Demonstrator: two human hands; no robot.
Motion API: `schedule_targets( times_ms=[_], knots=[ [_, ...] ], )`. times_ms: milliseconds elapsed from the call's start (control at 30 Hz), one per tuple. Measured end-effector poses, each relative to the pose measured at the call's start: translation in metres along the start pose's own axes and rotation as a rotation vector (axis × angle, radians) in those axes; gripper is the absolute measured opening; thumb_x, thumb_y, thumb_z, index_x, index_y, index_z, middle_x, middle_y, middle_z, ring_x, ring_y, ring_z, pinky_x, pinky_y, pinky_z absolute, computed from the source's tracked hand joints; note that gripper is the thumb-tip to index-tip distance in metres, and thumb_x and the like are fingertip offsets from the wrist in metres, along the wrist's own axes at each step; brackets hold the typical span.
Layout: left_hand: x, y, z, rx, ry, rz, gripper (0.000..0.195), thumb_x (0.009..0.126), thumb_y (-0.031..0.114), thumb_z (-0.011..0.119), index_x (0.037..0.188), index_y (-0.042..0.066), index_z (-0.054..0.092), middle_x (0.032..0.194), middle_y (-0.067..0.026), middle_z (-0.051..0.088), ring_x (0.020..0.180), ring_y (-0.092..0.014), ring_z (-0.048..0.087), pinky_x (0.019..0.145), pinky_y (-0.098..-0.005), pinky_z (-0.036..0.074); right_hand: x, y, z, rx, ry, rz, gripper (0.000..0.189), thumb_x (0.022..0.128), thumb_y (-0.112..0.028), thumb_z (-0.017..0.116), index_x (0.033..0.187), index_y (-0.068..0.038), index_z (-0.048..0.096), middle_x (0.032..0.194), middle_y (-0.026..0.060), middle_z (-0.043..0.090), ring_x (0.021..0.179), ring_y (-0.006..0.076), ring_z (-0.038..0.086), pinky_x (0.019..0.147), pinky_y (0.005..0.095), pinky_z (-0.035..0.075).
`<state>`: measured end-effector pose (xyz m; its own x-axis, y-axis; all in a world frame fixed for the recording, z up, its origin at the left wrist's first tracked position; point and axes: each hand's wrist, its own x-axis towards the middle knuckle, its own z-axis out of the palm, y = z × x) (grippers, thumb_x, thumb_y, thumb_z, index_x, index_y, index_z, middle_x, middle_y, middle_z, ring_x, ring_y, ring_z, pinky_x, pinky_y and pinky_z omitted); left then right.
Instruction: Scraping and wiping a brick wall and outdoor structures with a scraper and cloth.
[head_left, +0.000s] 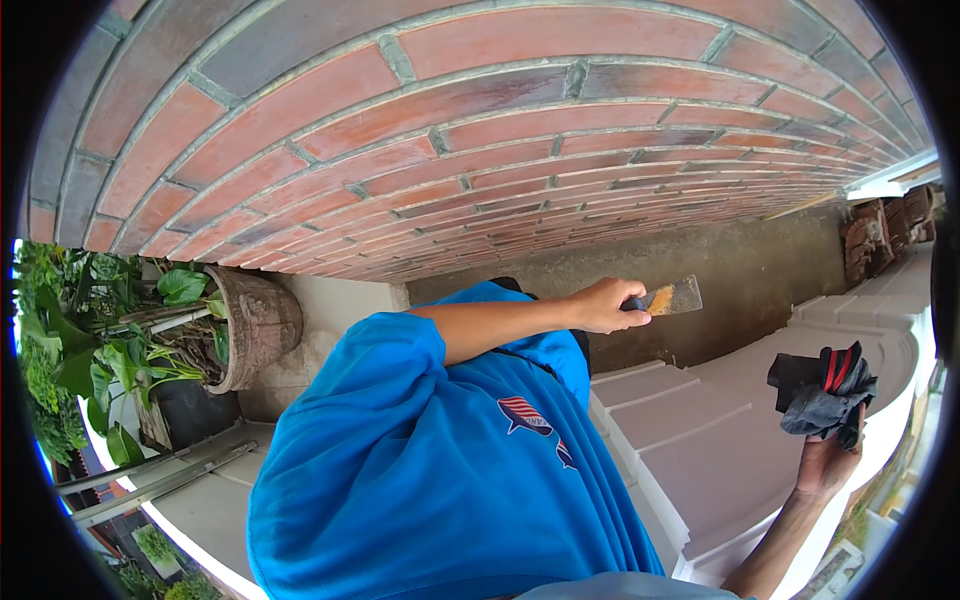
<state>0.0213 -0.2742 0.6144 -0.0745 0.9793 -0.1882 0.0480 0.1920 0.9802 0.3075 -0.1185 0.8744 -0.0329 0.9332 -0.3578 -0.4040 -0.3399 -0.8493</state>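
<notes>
My left hand (606, 306) reaches across my body and grips a putty knife (675, 296) by its dark handle. An orange-brown patch marks the flat blade, which points right above a concrete floor (739, 262). At the right, my right hand (821, 465) holds up a crumpled black cloth (825, 394) with red stripes. The cloth covers most of its fingers. Below that hand lies a pale, stepped ledge (720, 435). Neither hand touches the wall or the ledge.
A brick wall (495, 142) with grey mortar joints rises along one side. At the left stands a weathered pot (262, 330) with leafy plants (112, 360). Metal rails (165, 484) run at the lower left. Reddish-brown stacked pieces (881, 232) lie at the far right.
</notes>
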Motion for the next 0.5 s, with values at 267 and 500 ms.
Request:
schedule_targets(
  times_ms=[267,500],
  knots=[
    [-0.006,0.005,0.001,-0.056,-0.025,-0.065,0.037,0.092,0.030,0.068,0.107,-0.002,0.054,0.071,-0.0063,0.060,0.050,-0.008,0.053,0.045,-0.0264,0.041,0.021,-0.003,-0.036,0.142,-0.836,0.004,0.040,0.102,-0.017,0.039,0.137,0.000,0.045,0.141,0.0157,0.049,0.129,0.0278,0.049,0.111,0.0465,0.037],
    [-0.006,-0.002,0.005,-0.140,-0.058,-0.084,0.028,0.093,0.023,0.066,0.102,0.000,0.054,0.070,-0.0031,0.058,0.051,-0.006,0.049,0.045,-0.0238,0.038,0.010,0.000,-0.032,0.199,-0.918,0.013,0.042,0.097,-0.016,0.038,0.136,-0.004,0.047,0.142,0.0146,0.048,0.131,0.0288,0.047,0.111,0.0486,0.035]
  ],
)
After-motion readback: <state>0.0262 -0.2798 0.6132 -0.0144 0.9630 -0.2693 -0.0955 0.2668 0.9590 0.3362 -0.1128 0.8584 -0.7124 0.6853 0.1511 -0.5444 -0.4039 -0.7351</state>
